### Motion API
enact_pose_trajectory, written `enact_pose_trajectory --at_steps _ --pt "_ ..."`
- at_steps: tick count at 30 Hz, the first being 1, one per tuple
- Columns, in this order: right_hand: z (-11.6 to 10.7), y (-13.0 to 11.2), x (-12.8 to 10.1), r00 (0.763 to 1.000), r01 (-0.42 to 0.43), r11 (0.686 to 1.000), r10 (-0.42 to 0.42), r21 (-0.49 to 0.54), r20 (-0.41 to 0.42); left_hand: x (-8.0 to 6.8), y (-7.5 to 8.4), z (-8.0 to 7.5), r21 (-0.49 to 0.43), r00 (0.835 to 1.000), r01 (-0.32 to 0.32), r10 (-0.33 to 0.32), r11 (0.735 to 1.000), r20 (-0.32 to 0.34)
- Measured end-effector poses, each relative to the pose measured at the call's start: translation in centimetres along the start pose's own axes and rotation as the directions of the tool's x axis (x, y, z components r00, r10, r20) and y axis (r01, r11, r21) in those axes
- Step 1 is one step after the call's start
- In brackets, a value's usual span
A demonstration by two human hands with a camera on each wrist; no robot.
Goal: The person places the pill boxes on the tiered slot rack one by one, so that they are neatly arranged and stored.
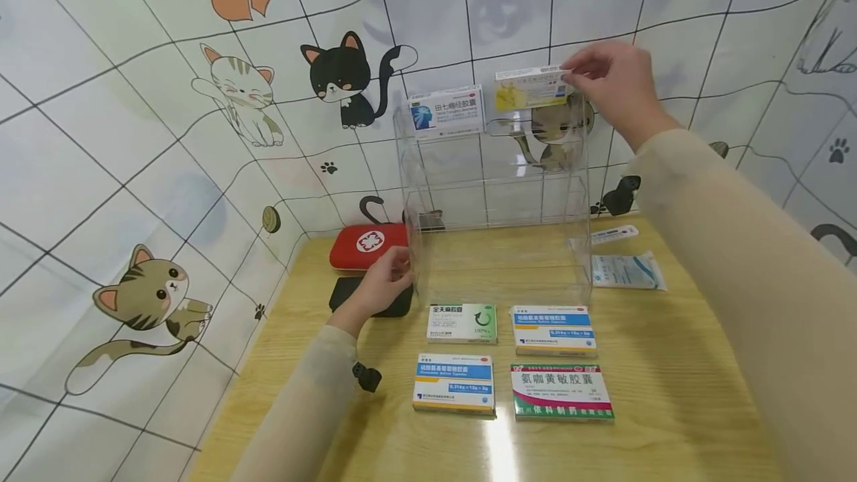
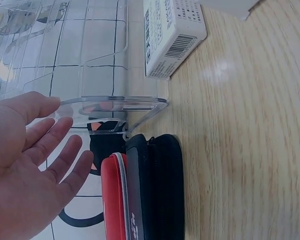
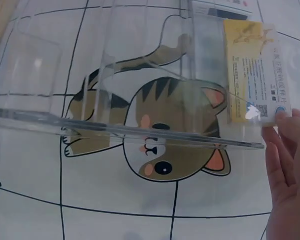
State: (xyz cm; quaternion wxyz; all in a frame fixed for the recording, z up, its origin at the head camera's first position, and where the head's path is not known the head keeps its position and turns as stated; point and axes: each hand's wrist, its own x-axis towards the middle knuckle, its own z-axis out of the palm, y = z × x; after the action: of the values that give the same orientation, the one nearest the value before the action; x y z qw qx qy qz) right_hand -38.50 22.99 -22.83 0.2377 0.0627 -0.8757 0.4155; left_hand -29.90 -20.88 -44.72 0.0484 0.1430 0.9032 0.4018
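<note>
A clear acrylic tiered rack point(image 1: 498, 244) stands at the back of the wooden table point(image 1: 669, 393). My right hand point(image 1: 605, 76) pinches a yellow medicine box point(image 1: 530, 88) at the rack's top tier, beside a blue-and-white box point(image 1: 447, 111) standing there. The yellow box point(image 3: 255, 75) shows behind the clear wall point(image 3: 139, 130), my fingers point(image 3: 287, 150) at its end. My left hand point(image 1: 387, 281) touches the rack's lower left edge; its fingers point(image 2: 44, 145) lie straight against the clear plastic point(image 2: 114, 102).
Several medicine boxes lie in front of the rack: a green one point(image 1: 463, 322), two blue ones point(image 1: 553, 329) point(image 1: 454, 384) and a red-green one point(image 1: 561, 391). A red first-aid pouch point(image 1: 367, 244) and black case point(image 2: 157, 190) sit left. A thermometer point(image 1: 614, 235) and packet point(image 1: 626, 271) lie right.
</note>
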Motion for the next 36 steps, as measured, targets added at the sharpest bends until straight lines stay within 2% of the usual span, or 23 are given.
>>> enact_pose_trajectory --at_steps 5,10,16,21,25,32,36 --pt "0.4 0.5 -0.3 1.000 -0.003 0.997 0.005 -0.082 0.013 0.0 0.2 0.0 0.007 1.000 -0.008 0.008 1.000 -0.004" --pt "0.5 1.5 -1.4 0.999 0.031 0.999 -0.032 -0.043 -0.020 0.0 0.3 0.1 0.011 1.000 -0.009 0.010 1.000 -0.008" --pt "1.1 3.0 -4.0 0.994 0.091 0.996 -0.092 -0.021 -0.059 0.1 0.4 0.1 0.009 1.000 -0.019 0.019 1.000 0.001" --pt "1.9 3.6 -5.7 0.991 0.131 0.991 -0.132 -0.017 -0.028 0.0 0.1 0.1 0.006 1.000 -0.020 0.020 1.000 -0.005" --pt "1.9 2.9 -5.6 0.990 0.143 0.990 -0.143 -0.017 0.003 0.0 0.3 0.0 -0.006 1.000 -0.009 0.009 1.000 -0.008" --pt "1.8 2.0 -4.0 0.989 0.132 0.989 -0.126 -0.073 0.081 0.0 0.3 0.2 -0.025 0.999 -0.036 0.035 0.999 -0.014" --pt "2.0 1.9 -3.6 0.987 0.122 0.989 -0.111 -0.088 0.113 0.0 0.2 0.1 -0.024 0.999 -0.030 0.030 0.999 -0.012"
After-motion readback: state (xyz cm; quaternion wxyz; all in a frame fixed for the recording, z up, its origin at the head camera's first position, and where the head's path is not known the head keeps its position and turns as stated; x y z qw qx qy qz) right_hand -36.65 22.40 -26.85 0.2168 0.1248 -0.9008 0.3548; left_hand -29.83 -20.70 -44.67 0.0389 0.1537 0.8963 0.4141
